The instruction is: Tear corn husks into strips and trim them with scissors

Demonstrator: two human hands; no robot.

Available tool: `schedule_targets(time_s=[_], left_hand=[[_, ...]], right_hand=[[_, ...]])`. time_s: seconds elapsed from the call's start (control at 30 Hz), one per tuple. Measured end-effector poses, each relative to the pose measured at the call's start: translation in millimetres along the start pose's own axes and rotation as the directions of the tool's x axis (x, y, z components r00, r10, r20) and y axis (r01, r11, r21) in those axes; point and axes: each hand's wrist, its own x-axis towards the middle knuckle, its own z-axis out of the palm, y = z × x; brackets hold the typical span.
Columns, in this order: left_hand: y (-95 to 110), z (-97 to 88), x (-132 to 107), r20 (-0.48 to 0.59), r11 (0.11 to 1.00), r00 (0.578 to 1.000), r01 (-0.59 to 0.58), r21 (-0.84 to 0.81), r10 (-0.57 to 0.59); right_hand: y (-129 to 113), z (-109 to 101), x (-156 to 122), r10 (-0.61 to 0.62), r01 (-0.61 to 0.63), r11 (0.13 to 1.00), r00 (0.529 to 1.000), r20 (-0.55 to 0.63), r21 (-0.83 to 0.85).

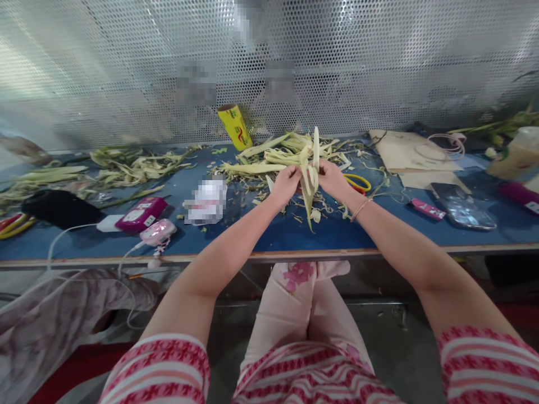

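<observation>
My left hand (287, 184) and my right hand (332, 178) are close together over the blue table, fingers closed on a pale green, husk-like plant piece (310, 177). Its long strips stick up between the hands and hang down in a point. The fingertips are partly hidden, and I cannot tell the plant's exact kind. Behind the hands lies a heap of similar pale stalks and leaves (269, 160). Yellow-and-red looped handles (359, 183) lie just beyond my right wrist. Small trimmings are scattered beneath my hands.
A yellow cardboard tube (234, 127) leans near the perforated metal screen (337, 73). To the left are more plant scraps (135, 165), a purple box (145, 213) and a pink case (158, 232). On the right lie a phone (462, 205) and brown paper (408, 154).
</observation>
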Motion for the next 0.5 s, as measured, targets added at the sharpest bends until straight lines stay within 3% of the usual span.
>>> schedule_targets(time_s=[0.27,0.5], left_hand=[[-8.2,-1.4,7.6,-0.108,0.998,0.992,-0.058,0.023,0.06],[-2.8,-4.6,5.8,-0.152,0.997,0.988,0.019,-0.081,-0.032]], right_hand=[[-1.9,1.8,-5.1,-0.133,0.13,0.98,0.991,-0.013,-0.149],[-4.5,0.1,-5.8,-0.196,0.188,0.979,0.976,0.093,0.084]])
